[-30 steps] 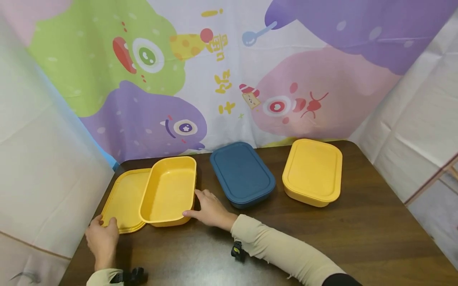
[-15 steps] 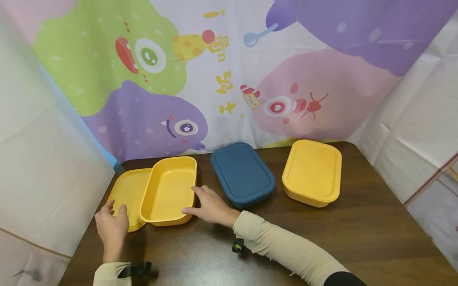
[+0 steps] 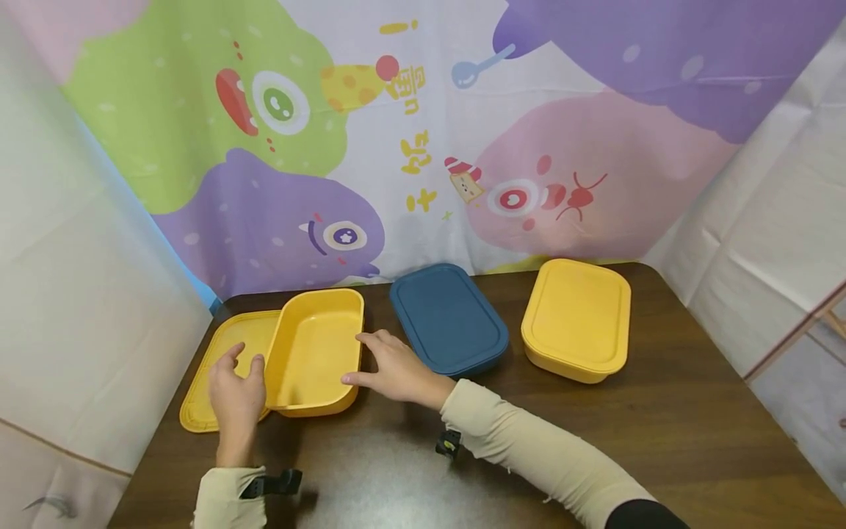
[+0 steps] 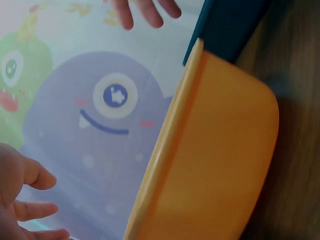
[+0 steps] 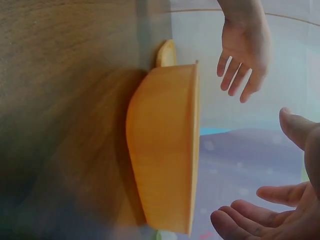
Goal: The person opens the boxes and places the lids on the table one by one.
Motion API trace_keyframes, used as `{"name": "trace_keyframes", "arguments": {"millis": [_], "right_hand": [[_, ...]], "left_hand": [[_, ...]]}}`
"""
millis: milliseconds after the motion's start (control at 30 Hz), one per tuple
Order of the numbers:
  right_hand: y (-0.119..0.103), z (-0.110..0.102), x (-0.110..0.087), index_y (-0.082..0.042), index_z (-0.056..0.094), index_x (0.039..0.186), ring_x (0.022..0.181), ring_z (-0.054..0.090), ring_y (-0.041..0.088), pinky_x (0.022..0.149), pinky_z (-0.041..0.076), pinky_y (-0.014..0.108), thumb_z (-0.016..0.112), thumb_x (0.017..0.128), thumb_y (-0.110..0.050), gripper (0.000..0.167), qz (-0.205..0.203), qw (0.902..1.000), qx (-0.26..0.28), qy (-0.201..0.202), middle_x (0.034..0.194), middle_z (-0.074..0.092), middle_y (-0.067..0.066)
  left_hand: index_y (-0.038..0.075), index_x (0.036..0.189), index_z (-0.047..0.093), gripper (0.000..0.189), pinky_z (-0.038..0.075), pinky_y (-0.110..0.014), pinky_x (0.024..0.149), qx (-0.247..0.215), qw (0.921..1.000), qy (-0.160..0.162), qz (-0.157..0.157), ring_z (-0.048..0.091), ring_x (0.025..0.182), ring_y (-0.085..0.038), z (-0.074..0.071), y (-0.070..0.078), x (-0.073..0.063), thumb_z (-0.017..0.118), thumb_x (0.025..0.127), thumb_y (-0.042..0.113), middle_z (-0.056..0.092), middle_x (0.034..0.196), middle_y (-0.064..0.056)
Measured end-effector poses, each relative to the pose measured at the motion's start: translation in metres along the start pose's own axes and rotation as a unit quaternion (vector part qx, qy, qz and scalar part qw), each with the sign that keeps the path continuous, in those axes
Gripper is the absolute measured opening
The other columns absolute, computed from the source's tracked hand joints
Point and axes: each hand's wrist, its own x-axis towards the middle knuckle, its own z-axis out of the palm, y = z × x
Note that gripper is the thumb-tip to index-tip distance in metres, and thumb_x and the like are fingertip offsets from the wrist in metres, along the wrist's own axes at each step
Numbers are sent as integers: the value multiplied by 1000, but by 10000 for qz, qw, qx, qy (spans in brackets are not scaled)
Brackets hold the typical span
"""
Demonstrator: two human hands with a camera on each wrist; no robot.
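A yellow lidless lunch box stands on the dark wooden table, its inside showing nothing. Its yellow lid lies flat at its left, partly hidden behind the box and my left hand. My left hand hovers over the lid by the box's left rim, fingers loosely bent and holding nothing. At the box's right side, my right hand is held with thumb and fingers spread. In the right wrist view, the fingers of that hand are apart from the box wall.
Right of the open box is a lidded dark blue lunch box. A lidded yellow lunch box stands farther right. Behind the table hangs a cartoon-printed cloth, with pale cloth walls at both sides.
My left hand has left the lid's near left corner and moved right and up, toward the open box. My right hand has drawn slightly away from the box's right rim.
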Motion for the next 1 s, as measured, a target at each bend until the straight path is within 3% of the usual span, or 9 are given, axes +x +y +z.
{"name": "trace_keyframes", "arguments": {"millis": [500, 1000], "right_hand": [[7, -27, -2, -9, 42, 146, 122, 52, 27, 103, 46, 43, 63, 89, -53, 75, -133, 9993, 269, 204, 138, 50, 14], [15, -55, -2, -8, 43, 146, 124, 52, 30, 104, 45, 46, 66, 89, -50, 75, -96, 9984, 351, 440, 136, 51, 16]], "left_hand": [[-5, 133, 54, 42, 35, -59, 102, -427, 9979, -230, 432, 46, 122, -45, 24, 33, -9, 57, 94, 13, 50, 131, -30], [-3, 134, 53, 45, 39, -55, 99, -678, 9946, -244, 744, 49, 119, -42, 50, 50, -16, 59, 92, 13, 52, 125, -29]]}}
